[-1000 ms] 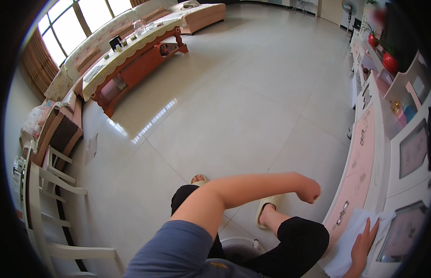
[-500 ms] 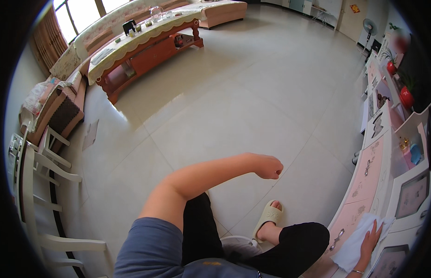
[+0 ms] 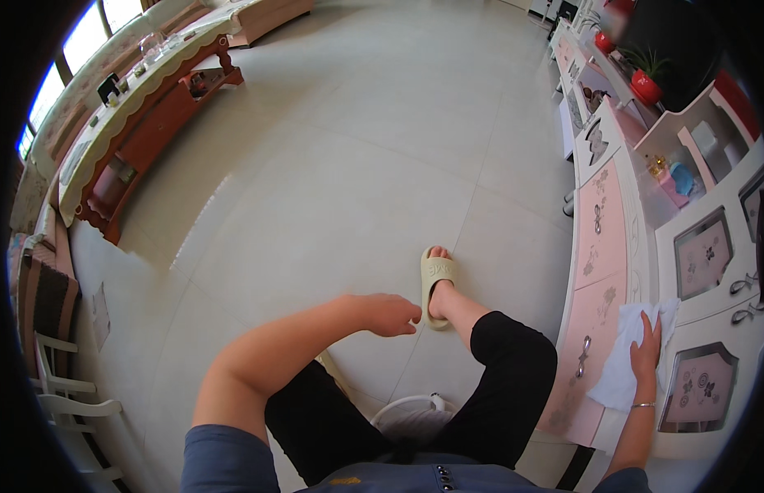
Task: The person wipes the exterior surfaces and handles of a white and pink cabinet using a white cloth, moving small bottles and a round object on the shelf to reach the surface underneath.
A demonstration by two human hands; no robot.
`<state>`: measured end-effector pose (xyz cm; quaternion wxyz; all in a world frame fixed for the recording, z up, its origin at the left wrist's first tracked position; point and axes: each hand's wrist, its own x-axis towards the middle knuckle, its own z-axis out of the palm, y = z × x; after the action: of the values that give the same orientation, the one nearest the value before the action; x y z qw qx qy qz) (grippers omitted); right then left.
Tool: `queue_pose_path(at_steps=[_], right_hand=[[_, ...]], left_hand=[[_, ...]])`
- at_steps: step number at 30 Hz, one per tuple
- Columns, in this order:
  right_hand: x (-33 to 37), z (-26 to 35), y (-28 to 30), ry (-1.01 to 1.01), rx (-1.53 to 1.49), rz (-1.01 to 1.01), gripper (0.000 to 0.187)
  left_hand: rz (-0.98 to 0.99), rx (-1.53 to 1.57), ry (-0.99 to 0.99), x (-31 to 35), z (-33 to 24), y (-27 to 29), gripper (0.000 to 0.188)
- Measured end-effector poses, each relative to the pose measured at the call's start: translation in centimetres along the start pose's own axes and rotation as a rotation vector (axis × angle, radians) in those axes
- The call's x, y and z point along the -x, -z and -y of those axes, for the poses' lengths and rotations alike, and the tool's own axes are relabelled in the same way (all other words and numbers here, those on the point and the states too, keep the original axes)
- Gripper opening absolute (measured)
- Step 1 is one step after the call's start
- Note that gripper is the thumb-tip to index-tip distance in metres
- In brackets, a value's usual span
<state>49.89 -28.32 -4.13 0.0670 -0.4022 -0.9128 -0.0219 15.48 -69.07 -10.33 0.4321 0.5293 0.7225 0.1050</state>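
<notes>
My right hand [image 3: 646, 352] lies with fingers stretched out on a white cloth [image 3: 616, 370], pressing it against the pink and white cabinet [image 3: 594, 306]. Part of the cloth hangs over the drawer front beside a metal handle. Out in front of my body, my left hand [image 3: 390, 315] hangs in the air with its fingers loosely bent and a little apart. It holds nothing and touches nothing.
Under me is a stool with a white rim [image 3: 415, 400]. My slippered foot [image 3: 438, 283] stands ahead on the tiled floor. Potted plants in red pots [image 3: 645, 85] stand along the cabinet. At left are a long wooden table [image 3: 144, 135] and white chairs [image 3: 78, 405].
My view has turned to the right, showing more of the cabinet. The left hand has gone from a curled fist to looser fingers. My right hand remains on the cloth.
</notes>
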Motion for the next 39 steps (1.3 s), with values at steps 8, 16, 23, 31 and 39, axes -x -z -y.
queue_pose_path(at_steps=[8,16,23,31,39], right_hand=[[0.4,1.3,1.0,-0.093,-0.020,0.046,0.069],[-1.4,0.6,1.2,-0.108,-0.007,0.051,0.064],[-13.8,1.8,-3.0,0.123,0.021,-0.262,0.050],[-23.4,20.4,-6.7,0.389,-0.713,0.030,0.040],[-21.0,47.6,-12.7,1.141,-0.517,0.980,0.048]], left_hand=[[0.062,0.066,-0.007,-0.3,5.8,1.3,0.032],[-0.026,0.125,0.168,-3.7,5.4,6.4,0.030],[-0.140,-0.128,0.062,-1.8,2.8,12.2,0.028],[-0.196,0.094,0.208,3.6,6.9,13.4,0.030],[-0.361,0.170,0.334,12.0,14.7,12.6,0.032]])
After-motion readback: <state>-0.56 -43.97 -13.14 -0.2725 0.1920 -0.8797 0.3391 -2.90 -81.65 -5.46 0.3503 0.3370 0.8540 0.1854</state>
